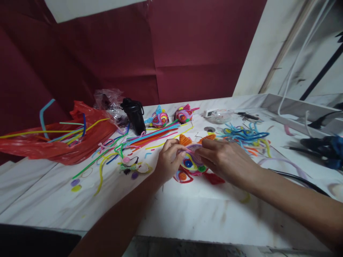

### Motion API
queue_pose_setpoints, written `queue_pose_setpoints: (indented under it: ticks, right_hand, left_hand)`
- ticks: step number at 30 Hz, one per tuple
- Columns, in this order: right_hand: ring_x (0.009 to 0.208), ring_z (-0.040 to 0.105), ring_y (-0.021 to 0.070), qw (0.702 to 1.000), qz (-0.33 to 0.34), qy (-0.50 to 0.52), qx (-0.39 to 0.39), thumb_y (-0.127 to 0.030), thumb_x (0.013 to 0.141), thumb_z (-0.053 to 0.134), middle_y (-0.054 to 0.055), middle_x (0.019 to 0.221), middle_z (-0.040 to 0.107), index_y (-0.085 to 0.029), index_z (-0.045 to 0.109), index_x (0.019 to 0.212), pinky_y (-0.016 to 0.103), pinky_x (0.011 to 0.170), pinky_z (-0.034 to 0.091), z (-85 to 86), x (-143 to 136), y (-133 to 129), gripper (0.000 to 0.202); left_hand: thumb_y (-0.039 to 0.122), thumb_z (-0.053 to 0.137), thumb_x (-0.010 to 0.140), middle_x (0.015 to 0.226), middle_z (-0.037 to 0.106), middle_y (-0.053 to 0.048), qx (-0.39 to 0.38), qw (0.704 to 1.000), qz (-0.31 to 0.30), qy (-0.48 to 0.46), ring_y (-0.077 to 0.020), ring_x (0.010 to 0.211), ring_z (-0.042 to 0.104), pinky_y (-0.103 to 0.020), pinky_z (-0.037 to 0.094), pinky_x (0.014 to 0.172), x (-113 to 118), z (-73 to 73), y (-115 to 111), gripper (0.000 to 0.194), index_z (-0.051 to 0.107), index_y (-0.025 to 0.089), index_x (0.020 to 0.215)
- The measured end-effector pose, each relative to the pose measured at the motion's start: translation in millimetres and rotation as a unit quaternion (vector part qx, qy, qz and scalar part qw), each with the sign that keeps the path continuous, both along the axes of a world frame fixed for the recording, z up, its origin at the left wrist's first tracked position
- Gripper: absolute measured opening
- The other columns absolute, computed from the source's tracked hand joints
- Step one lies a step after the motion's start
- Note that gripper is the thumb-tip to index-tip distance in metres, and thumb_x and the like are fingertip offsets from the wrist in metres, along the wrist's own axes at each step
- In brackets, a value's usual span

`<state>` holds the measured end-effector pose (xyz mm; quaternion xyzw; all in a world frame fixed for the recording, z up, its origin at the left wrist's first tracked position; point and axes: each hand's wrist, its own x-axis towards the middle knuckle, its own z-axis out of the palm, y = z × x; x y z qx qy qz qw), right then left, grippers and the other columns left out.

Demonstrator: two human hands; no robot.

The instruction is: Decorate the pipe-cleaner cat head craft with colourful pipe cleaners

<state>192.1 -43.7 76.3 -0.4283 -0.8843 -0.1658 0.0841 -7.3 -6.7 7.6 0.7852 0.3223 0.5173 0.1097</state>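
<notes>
A colourful pipe-cleaner figure (193, 162) lies on the table in front of me, with coiled eye-like patches, orange tufts on top and red parts at its lower edge. My left hand (169, 159) is closed on its left side, thumb and fingers pinched at the upper edge. From the right, my right hand (221, 157) pinches the figure's upper right side, its fingertips partly hidden behind the hand. Between the two hands runs a lilac band along the figure's top. Two similar pipe-cleaner figures, one with blue tufts (160, 119) and one with pink tufts (184, 114), stand behind.
Left is a red plastic bag (91, 142) with pipe cleaners. A black bottle (134, 116) stands at the back. Loose pipe cleaners (158, 135) lie mid-table, with a blue bundle (241, 134) to the right. Farther right are a black cable (297, 180) and a grey tray (302, 107).
</notes>
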Motion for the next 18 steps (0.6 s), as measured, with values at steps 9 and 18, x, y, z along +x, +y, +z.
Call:
queue_pose_setpoints:
  ticks: [9,18]
  right_hand:
    - [0.062,0.050,0.0154,0.998,0.033,0.029,0.039,-0.024,0.099,0.046,0.004,0.075,0.060,-0.018,0.069,0.086,0.031,0.054,0.022,-2.4,1.0,-0.5,0.028]
    - [0.066,0.052,0.0160,1.000,0.005,0.004,-0.009,-0.016,0.095,0.050,0.005,0.080,0.060,-0.018,0.070,0.090,0.031,0.054,0.023,4.9,-1.4,-3.1,0.021]
  left_hand:
    - [0.023,0.059,0.091,0.098,0.054,-0.004,0.084,0.995,0.054,0.021,-0.0175,0.094,0.058,-0.032,0.050,0.087,-0.7,-1.7,0.3,0.012,0.068,0.021,0.099]
    - [0.021,0.053,0.095,0.102,0.070,-0.006,0.186,0.974,0.053,0.121,-0.0197,0.101,0.063,-0.036,0.047,0.092,-4.6,5.7,-1.5,0.014,0.065,0.021,0.101]
